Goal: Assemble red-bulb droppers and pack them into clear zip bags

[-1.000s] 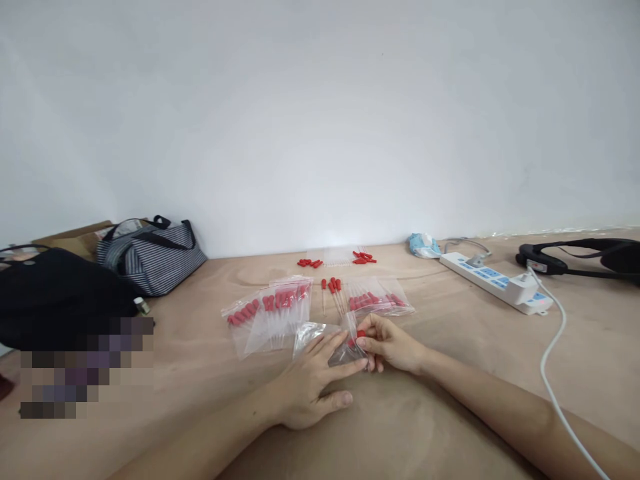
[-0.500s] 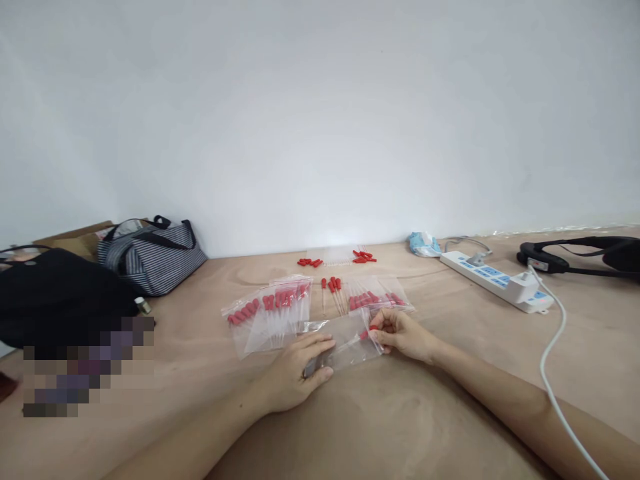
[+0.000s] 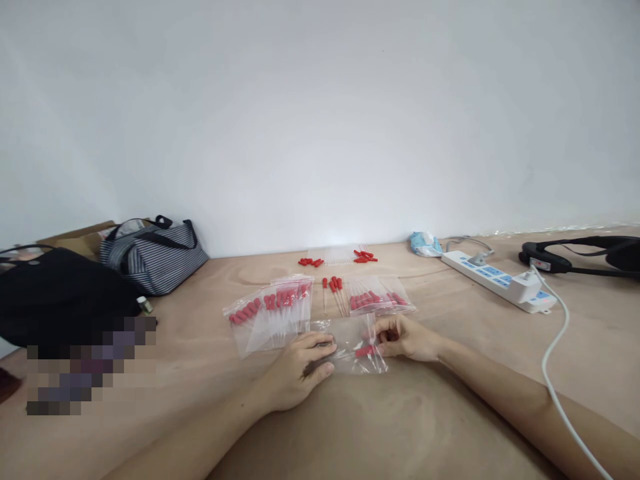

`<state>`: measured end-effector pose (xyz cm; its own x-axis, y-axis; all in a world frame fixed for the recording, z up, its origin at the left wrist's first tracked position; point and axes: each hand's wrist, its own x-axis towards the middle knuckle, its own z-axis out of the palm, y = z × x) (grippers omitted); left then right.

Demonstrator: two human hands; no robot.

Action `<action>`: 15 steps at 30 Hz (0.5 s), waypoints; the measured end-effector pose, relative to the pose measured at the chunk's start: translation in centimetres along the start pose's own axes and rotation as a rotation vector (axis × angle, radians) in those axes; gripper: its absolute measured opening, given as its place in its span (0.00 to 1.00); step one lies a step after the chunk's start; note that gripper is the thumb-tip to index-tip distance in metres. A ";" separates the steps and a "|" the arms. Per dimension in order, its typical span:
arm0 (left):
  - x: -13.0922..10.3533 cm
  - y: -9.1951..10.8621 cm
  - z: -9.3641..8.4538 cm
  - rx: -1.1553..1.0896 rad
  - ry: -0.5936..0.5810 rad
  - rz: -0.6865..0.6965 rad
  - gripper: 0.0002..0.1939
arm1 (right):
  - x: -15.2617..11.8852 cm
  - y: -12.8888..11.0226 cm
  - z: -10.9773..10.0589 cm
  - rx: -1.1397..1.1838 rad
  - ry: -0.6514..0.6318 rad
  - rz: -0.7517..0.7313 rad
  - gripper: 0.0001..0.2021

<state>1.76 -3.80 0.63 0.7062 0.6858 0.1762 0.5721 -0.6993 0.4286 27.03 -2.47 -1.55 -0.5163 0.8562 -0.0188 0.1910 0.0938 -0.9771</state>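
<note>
A clear zip bag point(image 3: 350, 327) lies flat on the table in front of me, holding glass droppers whose red rubber bulbs point(image 3: 367, 351) show near its right end. My left hand point(image 3: 311, 360) rests over the bag's left part, fingers and thumb curled onto the plastic. At the bag's right-hand mouth, my right hand point(image 3: 397, 337) is closed in a pinch, its thumb and fingers against the end of a dropper's red bulb. The fingertips partly hide this contact. Behind the bag lie several loose red-bulbed droppers point(image 3: 335, 287).
Filled dropper bags point(image 3: 273, 310) overlap at the left; another filled bag point(image 3: 380, 297) is at the right. Red bulbs point(image 3: 311, 262) and glass tubes lie near the wall. A power strip point(image 3: 495, 279), white cable point(image 3: 547, 360), black headset point(image 3: 575, 257) and striped bag point(image 3: 155, 257) surround the work area.
The red bulb end has slid further into the bag and lies lower. My right hand has shifted slightly right, and the bag's right end has spread flatter. My left hand stays in place.
</note>
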 end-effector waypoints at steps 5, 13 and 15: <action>0.2 0.1 0.0 -0.020 0.013 0.034 0.12 | 0.5 0.5 0.5 -0.023 0.056 0.018 0.15; 0.2 0.0 0.1 -0.003 0.046 0.017 0.11 | 0.1 -0.7 0.2 -0.272 -0.122 -0.187 0.11; 0.2 -0.1 0.2 0.007 0.068 0.023 0.10 | -0.1 -1.4 -0.7 -0.272 -0.237 -0.190 0.10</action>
<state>1.92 -3.67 0.45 0.6894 0.6814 0.2458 0.5590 -0.7162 0.4177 27.40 -2.36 -0.06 -0.7355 0.6731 0.0774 0.2709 0.3968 -0.8770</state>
